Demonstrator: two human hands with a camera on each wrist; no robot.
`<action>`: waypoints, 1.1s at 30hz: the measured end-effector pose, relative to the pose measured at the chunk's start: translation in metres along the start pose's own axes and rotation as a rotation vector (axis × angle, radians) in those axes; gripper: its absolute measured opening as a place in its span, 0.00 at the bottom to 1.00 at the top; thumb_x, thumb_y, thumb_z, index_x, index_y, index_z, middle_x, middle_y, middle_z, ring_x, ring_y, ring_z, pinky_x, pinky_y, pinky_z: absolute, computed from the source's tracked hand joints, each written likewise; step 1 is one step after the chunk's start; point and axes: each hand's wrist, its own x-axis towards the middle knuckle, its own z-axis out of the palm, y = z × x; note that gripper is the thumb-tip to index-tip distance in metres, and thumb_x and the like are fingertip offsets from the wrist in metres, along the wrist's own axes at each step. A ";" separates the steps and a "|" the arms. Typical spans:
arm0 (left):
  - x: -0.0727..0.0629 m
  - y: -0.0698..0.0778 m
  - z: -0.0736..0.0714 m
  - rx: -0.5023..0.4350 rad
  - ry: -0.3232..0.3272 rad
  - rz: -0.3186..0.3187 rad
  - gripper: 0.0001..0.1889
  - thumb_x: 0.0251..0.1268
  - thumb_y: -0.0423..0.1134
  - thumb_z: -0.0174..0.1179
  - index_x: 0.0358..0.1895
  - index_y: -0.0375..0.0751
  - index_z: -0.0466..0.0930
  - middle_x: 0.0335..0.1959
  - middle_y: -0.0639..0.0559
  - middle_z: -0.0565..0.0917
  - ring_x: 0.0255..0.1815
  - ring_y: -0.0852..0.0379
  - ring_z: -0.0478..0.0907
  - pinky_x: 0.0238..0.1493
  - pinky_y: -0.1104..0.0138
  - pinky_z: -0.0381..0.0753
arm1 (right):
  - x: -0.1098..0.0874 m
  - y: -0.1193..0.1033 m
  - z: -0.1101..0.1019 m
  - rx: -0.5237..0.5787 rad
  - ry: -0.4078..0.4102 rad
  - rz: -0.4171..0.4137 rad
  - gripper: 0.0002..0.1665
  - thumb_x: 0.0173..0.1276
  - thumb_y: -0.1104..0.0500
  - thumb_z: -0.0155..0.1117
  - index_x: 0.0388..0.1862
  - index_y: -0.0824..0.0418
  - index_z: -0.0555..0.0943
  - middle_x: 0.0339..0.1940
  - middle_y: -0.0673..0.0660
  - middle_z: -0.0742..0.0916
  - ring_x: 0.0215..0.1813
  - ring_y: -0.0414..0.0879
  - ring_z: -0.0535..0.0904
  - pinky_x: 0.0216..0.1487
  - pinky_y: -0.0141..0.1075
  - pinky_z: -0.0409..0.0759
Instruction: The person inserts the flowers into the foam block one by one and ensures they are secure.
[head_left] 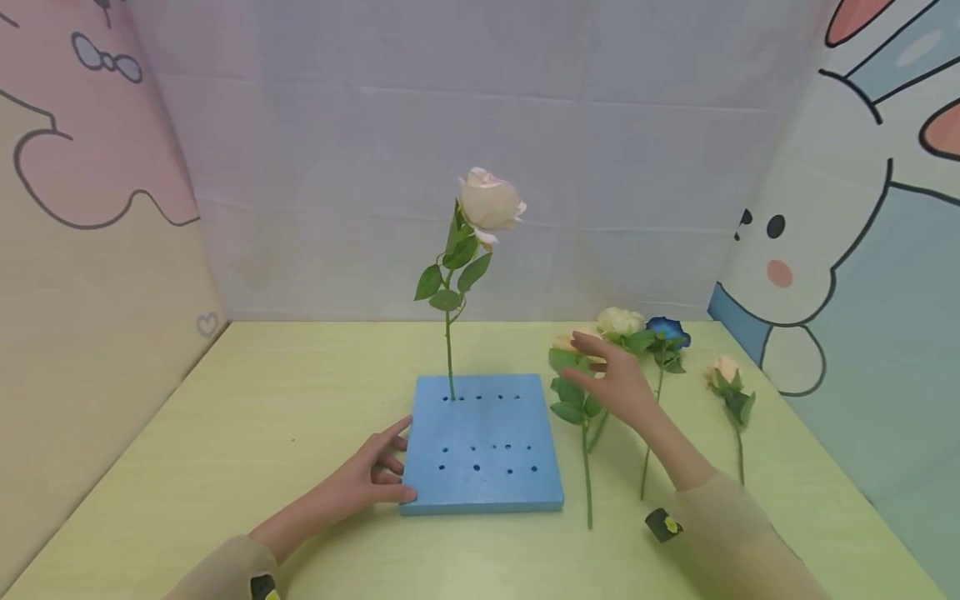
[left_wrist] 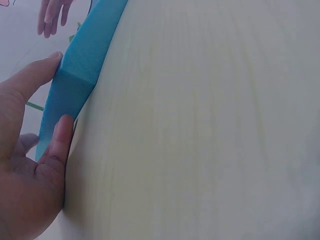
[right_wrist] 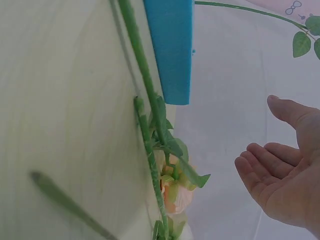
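Observation:
A pale pink artificial rose (head_left: 489,202) stands nearly upright, its stem in a back-row hole of a blue block (head_left: 487,425). My left hand (head_left: 378,471) rests against the block's left side, thumb at the near corner; in the left wrist view the block (left_wrist: 82,70) meets the thumb and fingers. My right hand (head_left: 618,379) hovers over the flowers right of the block, fingers loosely bent and holding nothing. Beneath it a peach rose (head_left: 564,343) is partly hidden; in the right wrist view this peach rose (right_wrist: 176,197) lies apart from the right hand (right_wrist: 285,175).
Farther right lie a cream rose (head_left: 621,322), a blue rose (head_left: 667,330) and another peach rose (head_left: 726,371), stems toward the near side. Several holes run in rows across the block. A white cloth (head_left: 337,208) hangs behind the pale yellow table (head_left: 300,392), between cartoon-printed side panels.

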 end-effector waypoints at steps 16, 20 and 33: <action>0.000 -0.001 -0.001 -0.002 0.002 0.015 0.52 0.58 0.45 0.71 0.80 0.49 0.45 0.67 0.37 0.66 0.53 0.52 0.74 0.49 0.74 0.78 | -0.026 0.019 -0.008 -0.120 -0.084 0.055 0.39 0.66 0.54 0.70 0.70 0.70 0.68 0.65 0.71 0.79 0.61 0.66 0.78 0.56 0.51 0.82; -0.001 0.001 -0.002 -0.004 -0.004 0.018 0.52 0.59 0.45 0.71 0.80 0.48 0.45 0.67 0.37 0.66 0.53 0.51 0.73 0.49 0.75 0.78 | -0.030 0.023 -0.006 -0.146 -0.105 0.079 0.39 0.65 0.54 0.70 0.69 0.71 0.69 0.63 0.71 0.80 0.60 0.65 0.79 0.54 0.50 0.83; 0.000 0.000 -0.002 0.002 0.003 0.014 0.52 0.58 0.45 0.71 0.80 0.48 0.45 0.66 0.38 0.67 0.53 0.51 0.74 0.49 0.75 0.78 | -0.030 0.032 0.005 -0.289 -0.244 0.146 0.38 0.64 0.46 0.69 0.63 0.71 0.76 0.61 0.71 0.81 0.64 0.68 0.75 0.64 0.59 0.73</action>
